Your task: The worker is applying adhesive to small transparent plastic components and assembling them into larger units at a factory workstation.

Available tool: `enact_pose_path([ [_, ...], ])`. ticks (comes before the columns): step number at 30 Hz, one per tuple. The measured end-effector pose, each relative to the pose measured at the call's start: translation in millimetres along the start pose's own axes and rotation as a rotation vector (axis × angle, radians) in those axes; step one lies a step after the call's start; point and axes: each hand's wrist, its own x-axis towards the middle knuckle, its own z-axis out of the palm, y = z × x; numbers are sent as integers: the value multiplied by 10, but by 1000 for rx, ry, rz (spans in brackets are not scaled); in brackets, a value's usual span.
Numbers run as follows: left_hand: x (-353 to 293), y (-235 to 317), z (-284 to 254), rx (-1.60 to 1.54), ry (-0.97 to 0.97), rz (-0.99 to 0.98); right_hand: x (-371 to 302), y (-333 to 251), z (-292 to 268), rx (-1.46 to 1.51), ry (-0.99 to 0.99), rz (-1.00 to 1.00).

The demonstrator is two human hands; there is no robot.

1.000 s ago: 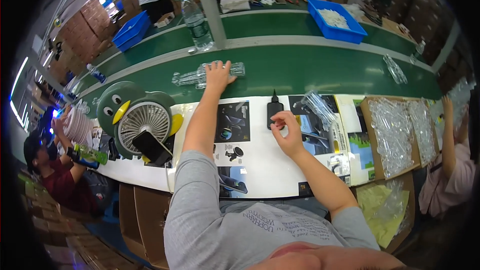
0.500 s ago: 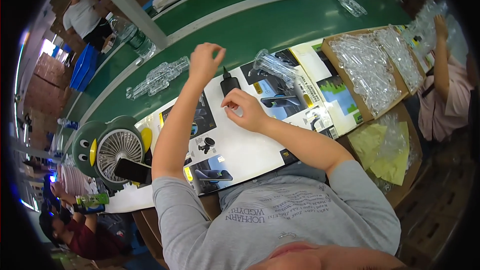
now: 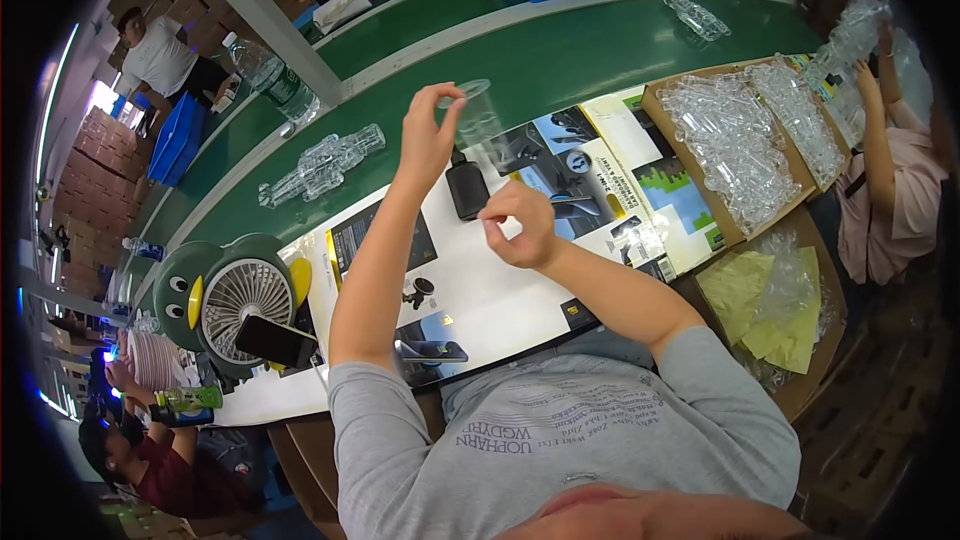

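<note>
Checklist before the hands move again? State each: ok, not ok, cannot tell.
1. Clear plastic part in the left hand: ok, its upper end is at the fingertips.
2. Right hand empty: cannot tell, fingers are curled and anything pinched is too small to see.
3. Black bottle close by: ok, it is just beside the right hand.
4. Bottle tip closed: cannot tell, too unclear near the left hand.
5. Clear figure-shaped piece on the green belt untouched: ok.
6. Phone away from both hands: ok, by the fan.
</note>
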Motion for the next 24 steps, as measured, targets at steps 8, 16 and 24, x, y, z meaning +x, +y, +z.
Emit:
enact_pose_path([
  [8,-432,-54,-808,-427,373,-275,359,-4,-144,-55,-89,447],
  [16,-1205,-369,-1019,-1312,413,-705,278,465,-58,-671,-914,-16],
  [24,-1508,-519,-1023,-1466,386,-962,313,713,181,-680,-1141,-379],
])
